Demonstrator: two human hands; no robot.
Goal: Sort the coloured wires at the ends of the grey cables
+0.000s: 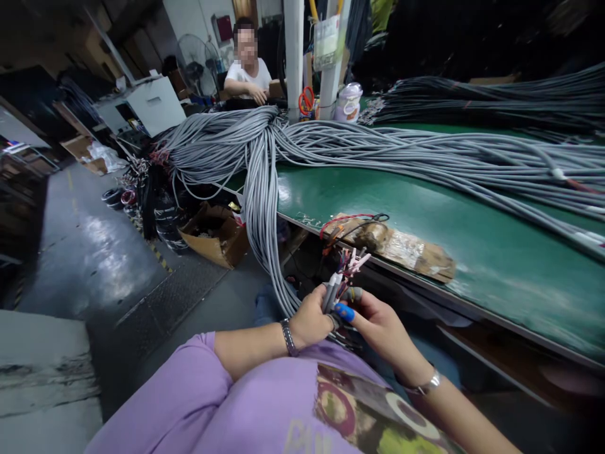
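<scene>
A bunch of grey cable ends [333,291] is gripped in my left hand [309,320], its fingers wrapped round them. Out of the stripped ends fans a tuft of thin wires [348,265], pink, red, blue and dark. At the right side of this bunch, the wrapped thumb and forefinger of my right hand [380,325] close on the cables. Blue tape [345,311] covers the thumb, and a grey-yellow wrap covers the forefinger. From the table edge the hanging grey cables [265,221] run down toward my left hand. My lower fingers are partly hidden.
The green table [331,189] bears a long grey cable bundle [378,148] and a taped wooden board [401,246] with red and black leads. Behind are black cables [472,101], a purple-white tub [348,104] and orange-handled scissors [306,101]. A person [248,72] sits beyond; a cardboard box [215,236] stands below.
</scene>
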